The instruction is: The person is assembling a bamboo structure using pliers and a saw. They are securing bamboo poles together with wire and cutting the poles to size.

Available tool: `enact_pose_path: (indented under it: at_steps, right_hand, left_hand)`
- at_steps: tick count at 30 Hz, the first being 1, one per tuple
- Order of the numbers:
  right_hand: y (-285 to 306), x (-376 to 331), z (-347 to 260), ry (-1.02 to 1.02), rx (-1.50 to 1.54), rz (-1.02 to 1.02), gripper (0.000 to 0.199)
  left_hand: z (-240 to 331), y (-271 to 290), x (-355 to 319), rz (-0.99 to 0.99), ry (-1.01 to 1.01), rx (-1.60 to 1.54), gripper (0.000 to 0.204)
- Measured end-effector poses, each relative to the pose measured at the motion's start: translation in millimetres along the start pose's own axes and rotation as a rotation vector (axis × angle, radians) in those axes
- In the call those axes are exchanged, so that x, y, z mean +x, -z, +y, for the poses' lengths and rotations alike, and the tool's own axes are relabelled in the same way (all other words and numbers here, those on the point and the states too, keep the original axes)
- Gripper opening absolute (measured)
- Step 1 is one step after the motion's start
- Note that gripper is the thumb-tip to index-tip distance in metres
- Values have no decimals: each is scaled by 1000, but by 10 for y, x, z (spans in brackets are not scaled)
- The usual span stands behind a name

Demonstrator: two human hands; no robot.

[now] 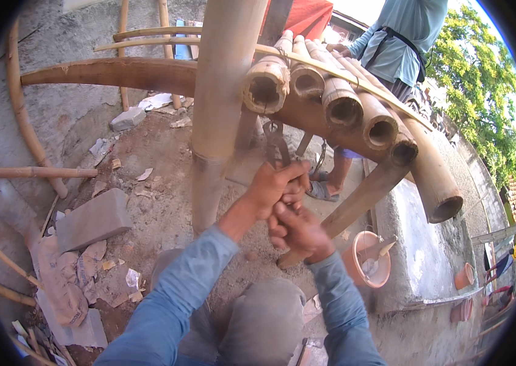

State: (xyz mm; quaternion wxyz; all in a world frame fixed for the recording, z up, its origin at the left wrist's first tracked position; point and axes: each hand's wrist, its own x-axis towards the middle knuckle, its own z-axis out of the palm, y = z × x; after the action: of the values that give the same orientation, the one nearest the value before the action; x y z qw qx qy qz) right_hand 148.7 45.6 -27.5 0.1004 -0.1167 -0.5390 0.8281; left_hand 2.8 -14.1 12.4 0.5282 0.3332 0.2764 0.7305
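Observation:
A pair of rusty pincers [277, 146] points up under the bamboo poles, its jaws at a thin wire [273, 117] hanging below the leftmost pole [267, 85]. Wrapped round the pincers' handles is my left hand [270, 190], closed. My right hand [300, 230] is just below it, fingers curled and slightly blurred at the lower handle ends, which the fingers hide. Several cut bamboo poles [380, 125] lie side by side on a thick bamboo crossbeam [325, 122]. An upright bamboo post [221, 110] stands left of my hands.
Another person [401, 46] stands behind the poles, a sandalled foot [325, 189] on the ground. An orange bucket [371, 259] sits to the right beside a concrete ledge [419, 244]. A grey block [93, 219] and torn paper sacks [65, 280] lie on the left.

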Motion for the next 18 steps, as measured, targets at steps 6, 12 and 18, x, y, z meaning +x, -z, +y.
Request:
enact_pose_path:
  at_steps: [6,12,18]
  right_hand:
    - [10,-356,-1289,-219,-570,94,35]
    - [37,-256,-548,-43,-564,85,31]
    - [73,368,403,-7,-12,-115,38]
  left_hand:
    - [-268,-493,410,-42,-407,-491,46]
    - [-238,-131,123,-35,-177,-234,47]
    - [-60,297,-86,273,-126,438,45]
